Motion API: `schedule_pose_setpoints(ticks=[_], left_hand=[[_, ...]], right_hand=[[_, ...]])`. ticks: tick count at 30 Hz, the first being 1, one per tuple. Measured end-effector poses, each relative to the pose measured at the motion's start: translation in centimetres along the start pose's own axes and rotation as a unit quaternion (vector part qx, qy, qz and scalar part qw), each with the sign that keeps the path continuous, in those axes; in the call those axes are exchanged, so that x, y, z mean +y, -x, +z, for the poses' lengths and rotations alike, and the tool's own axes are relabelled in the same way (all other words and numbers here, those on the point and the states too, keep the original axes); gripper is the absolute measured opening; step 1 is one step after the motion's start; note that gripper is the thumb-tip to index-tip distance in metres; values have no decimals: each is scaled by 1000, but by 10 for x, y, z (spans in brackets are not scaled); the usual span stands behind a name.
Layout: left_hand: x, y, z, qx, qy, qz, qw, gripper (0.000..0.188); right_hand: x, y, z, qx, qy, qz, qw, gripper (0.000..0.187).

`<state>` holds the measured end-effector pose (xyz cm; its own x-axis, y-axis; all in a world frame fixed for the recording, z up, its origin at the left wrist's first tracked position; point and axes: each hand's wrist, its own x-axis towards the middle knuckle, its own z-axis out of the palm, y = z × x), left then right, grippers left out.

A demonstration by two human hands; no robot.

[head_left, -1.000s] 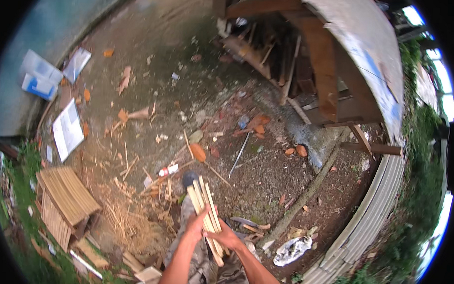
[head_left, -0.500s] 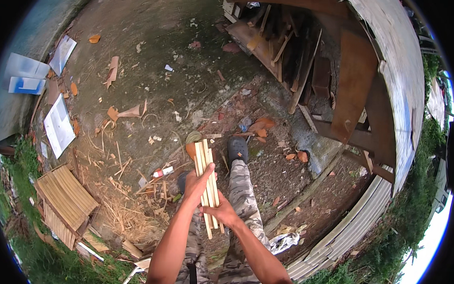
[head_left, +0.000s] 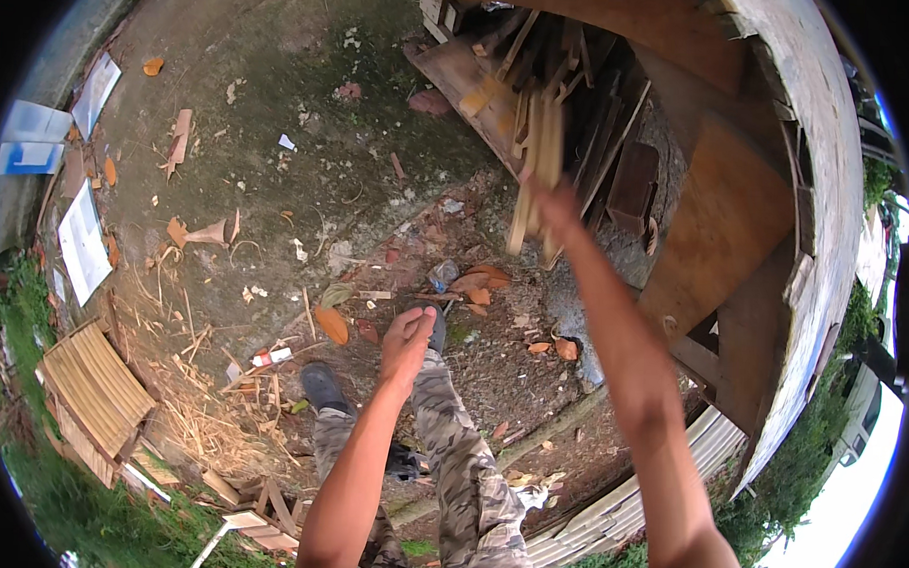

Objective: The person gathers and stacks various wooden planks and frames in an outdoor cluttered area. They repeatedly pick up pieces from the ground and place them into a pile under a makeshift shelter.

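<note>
My right arm reaches out to the far right, where a wood pile lies under a board shelter. There my right hand [head_left: 555,209], smeared by motion, is closed on a small bundle of pale wooden sticks [head_left: 547,137], which lies over the pile's front edge. Darker planks and slats [head_left: 602,124] of the pile are around and behind the bundle. Above my shoe, my left hand [head_left: 408,340] is held with its fingers curled together, and no stick shows in it.
Brown boards [head_left: 722,208] lean on the right beside a rough wall [head_left: 829,177]. A slatted bamboo piece [head_left: 100,387] lies at near left, with wood shavings [head_left: 214,426] next to it. White sheets [head_left: 84,236] lie at far left. Leaves and scraps litter the dirt ground.
The wooden sticks, held in both hands before my legs, have moved far right to the wood pile in my right hand. My left hand has let go of them. My view has shifted right.
</note>
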<state>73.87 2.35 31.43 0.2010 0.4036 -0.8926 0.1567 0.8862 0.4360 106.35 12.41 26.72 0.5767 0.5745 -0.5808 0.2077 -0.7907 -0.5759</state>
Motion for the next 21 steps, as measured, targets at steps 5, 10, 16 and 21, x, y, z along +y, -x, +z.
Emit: schedule_pose_setpoints(ticks=[5, 10, 16, 21], left_hand=[[-12, 4, 4, 19, 20, -28, 999, 69], [-22, 8, 0, 27, 7, -70, 997, 66], [-30, 19, -9, 39, 40, -65, 996, 61], [-46, 27, -12, 61, 89, -80, 991, 55]], right_hand=[[-55, -72, -50, 36, -145, 96, 984, 49], [-52, -89, -55, 65, -106, 83, 989, 40], [-67, -152, -65, 138, -146, 82, 976, 41], [-77, -167, -69, 169, 48, 50, 983, 45]])
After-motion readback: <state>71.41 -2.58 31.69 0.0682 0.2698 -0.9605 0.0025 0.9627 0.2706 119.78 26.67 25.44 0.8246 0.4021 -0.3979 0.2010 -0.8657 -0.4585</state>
